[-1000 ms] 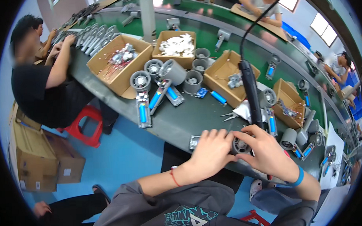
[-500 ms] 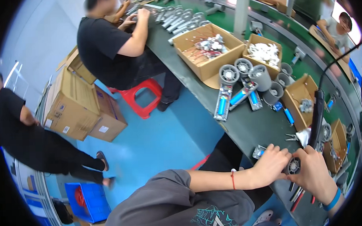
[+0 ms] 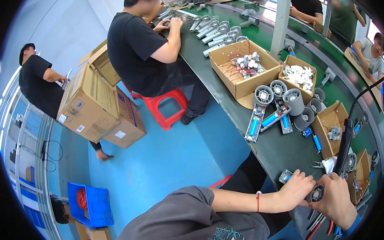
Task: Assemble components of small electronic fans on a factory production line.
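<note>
At the near right of the workbench, both hands are closed around a grey round fan head point(image 3: 316, 193) with a grille and hub facing up. My left hand point(image 3: 297, 191) grips its left side, and my right hand point(image 3: 335, 199) curls round its right. Past my left knuckles pokes the end of an opened handle with a blue cell point(image 3: 285, 176); my fingers hide whether it joins the fan head. Pliers point(image 3: 316, 164) and a white cloth-like piece point(image 3: 329, 164) lie just beyond. Red-handled tools point(image 3: 315, 231) lie below my hands.
Several fan heads with opened handles point(image 3: 254, 124) lie mid-bench. Beyond stand cardboard boxes of wired parts point(image 3: 224, 74) and white pieces point(image 3: 289, 83). A black corded tool point(image 3: 343, 146) hangs at right. A co-worker point(image 3: 141, 50) sits on a red stool point(image 3: 165, 108). Large cartons point(image 3: 90, 106) stand left.
The whole view has shifted, so the bench appears lower and farther right. Both hands keep hold of the fan head. The standing person at left has walked behind the large cartons.
</note>
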The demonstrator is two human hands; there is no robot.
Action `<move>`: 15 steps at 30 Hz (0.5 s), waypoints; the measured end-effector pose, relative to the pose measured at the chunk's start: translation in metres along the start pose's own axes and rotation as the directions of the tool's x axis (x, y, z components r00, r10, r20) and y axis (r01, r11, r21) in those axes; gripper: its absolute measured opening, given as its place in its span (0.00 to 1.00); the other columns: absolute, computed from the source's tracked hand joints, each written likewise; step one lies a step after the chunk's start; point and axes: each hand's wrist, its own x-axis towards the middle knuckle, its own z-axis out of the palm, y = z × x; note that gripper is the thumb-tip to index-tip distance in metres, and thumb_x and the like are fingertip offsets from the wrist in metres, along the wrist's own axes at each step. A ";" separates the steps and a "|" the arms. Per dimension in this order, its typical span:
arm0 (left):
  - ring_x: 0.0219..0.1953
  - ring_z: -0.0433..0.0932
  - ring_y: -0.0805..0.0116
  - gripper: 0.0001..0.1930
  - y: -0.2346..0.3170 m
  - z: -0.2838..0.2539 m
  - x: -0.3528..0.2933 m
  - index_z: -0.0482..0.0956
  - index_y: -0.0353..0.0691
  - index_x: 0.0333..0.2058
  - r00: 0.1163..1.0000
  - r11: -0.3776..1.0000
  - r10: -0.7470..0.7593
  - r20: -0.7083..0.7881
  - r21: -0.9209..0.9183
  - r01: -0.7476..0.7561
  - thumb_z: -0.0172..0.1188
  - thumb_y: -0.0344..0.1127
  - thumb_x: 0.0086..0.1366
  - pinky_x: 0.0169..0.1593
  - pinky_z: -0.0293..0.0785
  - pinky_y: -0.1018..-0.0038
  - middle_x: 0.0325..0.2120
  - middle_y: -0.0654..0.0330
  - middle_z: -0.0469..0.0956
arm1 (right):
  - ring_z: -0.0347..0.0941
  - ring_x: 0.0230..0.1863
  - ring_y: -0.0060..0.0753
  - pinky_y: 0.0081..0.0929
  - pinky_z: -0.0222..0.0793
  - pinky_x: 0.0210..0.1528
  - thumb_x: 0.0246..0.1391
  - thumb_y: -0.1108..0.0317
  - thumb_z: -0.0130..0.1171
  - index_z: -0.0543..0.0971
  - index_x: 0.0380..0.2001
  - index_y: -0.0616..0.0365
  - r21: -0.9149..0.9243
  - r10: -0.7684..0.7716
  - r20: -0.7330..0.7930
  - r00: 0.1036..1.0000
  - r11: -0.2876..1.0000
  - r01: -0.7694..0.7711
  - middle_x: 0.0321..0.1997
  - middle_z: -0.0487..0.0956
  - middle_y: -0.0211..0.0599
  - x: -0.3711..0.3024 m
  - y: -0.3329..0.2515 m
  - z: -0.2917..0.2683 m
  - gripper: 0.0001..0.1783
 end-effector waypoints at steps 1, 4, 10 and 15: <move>0.39 0.75 0.61 0.30 0.000 -0.001 0.001 0.75 0.36 0.40 1.000 1.000 0.005 0.002 -0.001 -0.005 0.76 0.48 0.43 0.45 0.66 0.67 0.35 0.59 0.74 | 0.77 0.40 0.54 0.44 0.73 0.44 0.20 0.61 0.81 0.81 0.34 0.63 -0.014 0.001 -0.005 1.000 1.000 -0.001 0.36 0.78 0.51 -0.001 0.000 -0.001 0.32; 0.39 0.76 0.60 0.30 0.002 -0.003 0.002 0.76 0.37 0.40 0.999 1.000 -0.009 0.047 0.011 0.009 0.76 0.49 0.43 0.45 0.66 0.67 0.35 0.59 0.74 | 0.77 0.40 0.54 0.44 0.73 0.43 0.20 0.61 0.81 0.81 0.33 0.63 0.014 0.001 0.017 1.000 1.000 -0.001 0.34 0.78 0.50 0.000 0.001 -0.003 0.31; 0.41 0.73 0.61 0.33 0.008 -0.009 0.003 0.76 0.36 0.42 0.995 0.996 -0.044 0.087 0.075 0.038 0.76 0.52 0.41 0.47 0.64 0.67 0.35 0.58 0.74 | 0.78 0.36 0.53 0.43 0.74 0.41 0.22 0.59 0.82 0.82 0.33 0.62 0.011 -0.051 -0.030 0.998 0.999 0.052 0.32 0.78 0.50 -0.004 -0.003 -0.005 0.31; 0.44 0.69 0.62 0.36 0.022 -0.006 -0.002 0.75 0.33 0.46 0.999 0.991 -0.028 -0.022 0.131 0.031 0.75 0.51 0.42 0.51 0.62 0.67 0.38 0.58 0.71 | 0.78 0.35 0.52 0.42 0.75 0.41 0.21 0.57 0.82 0.82 0.33 0.62 0.004 -0.041 -0.086 0.995 0.999 0.042 0.31 0.78 0.49 -0.007 0.000 0.004 0.32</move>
